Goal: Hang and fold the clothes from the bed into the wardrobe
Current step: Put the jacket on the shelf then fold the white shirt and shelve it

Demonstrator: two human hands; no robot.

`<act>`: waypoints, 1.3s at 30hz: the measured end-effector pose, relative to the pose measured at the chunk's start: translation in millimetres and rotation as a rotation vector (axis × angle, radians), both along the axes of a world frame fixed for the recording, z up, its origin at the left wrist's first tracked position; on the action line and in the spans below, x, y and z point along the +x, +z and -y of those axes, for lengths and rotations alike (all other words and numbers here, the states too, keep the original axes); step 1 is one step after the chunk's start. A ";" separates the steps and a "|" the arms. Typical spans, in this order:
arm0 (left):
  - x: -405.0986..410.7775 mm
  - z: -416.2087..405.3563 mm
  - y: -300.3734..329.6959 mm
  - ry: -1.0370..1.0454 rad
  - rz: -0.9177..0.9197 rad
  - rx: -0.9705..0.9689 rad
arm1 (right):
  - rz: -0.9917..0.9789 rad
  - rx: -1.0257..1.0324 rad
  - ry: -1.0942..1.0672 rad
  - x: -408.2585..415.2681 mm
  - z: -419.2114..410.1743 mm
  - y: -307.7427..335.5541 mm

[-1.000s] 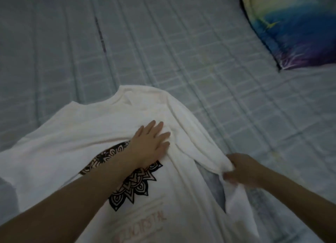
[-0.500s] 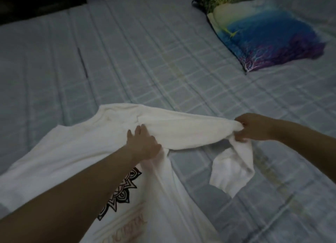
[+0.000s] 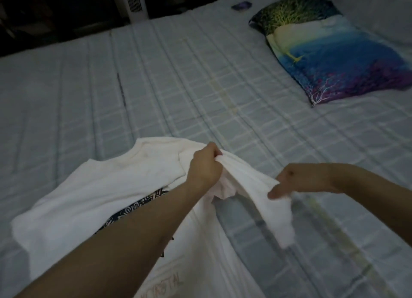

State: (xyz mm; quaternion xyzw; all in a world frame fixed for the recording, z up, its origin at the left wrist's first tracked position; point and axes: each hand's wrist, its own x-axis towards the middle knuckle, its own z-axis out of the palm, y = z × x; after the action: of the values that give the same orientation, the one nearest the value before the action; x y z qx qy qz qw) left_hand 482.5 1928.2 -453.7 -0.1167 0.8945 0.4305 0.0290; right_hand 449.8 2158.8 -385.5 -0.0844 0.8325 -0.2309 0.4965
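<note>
I see one white T-shirt (image 3: 93, 199) lying print-side up on the bed (image 3: 200, 85), near its front edge. My left hand (image 3: 204, 167) grips the fabric at the right shoulder seam; my right hand (image 3: 298, 181) pinches the right sleeve (image 3: 267, 199), raised clear of the bed. I judge the task to be early: the first fold is only starting, the body lies unfolded, and nothing has reached the wardrobe, which is out of view. A patterned pillow (image 3: 330, 52) lies well apart.
</note>
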 end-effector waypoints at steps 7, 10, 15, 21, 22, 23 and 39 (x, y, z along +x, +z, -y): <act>26.3 33.2 24.4 -0.356 0.263 -0.038 | -0.293 -0.520 -0.493 -12.2 38.6 7.5; 48.7 47.7 46.1 -0.297 -0.108 0.055 | -0.258 -0.503 -0.515 -7.5 87.9 5.0; 65.7 71.2 38.9 -0.005 -0.033 0.227 | 0.392 -0.821 -0.757 16.7 172.8 3.9; 77.2 136.0 57.2 0.424 0.158 0.415 | -0.496 -0.294 -0.015 70.0 199.9 -51.8; 80.4 147.8 64.1 0.434 0.204 0.509 | -0.545 -0.142 0.116 76.5 197.3 -67.8; 85.0 159.5 70.8 0.431 0.253 0.580 | -0.607 -0.015 0.200 80.4 193.3 -83.7; 171.5 363.2 56.0 0.640 0.202 0.655 | -1.046 -0.199 0.079 46.2 194.9 -96.8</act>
State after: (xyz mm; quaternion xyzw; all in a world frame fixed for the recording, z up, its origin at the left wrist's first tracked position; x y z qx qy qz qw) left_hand 653.9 1565.0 -397.7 -0.4130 0.6231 0.6640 0.0171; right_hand 496.0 1963.9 -482.2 -0.2663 0.9391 -0.2168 0.0130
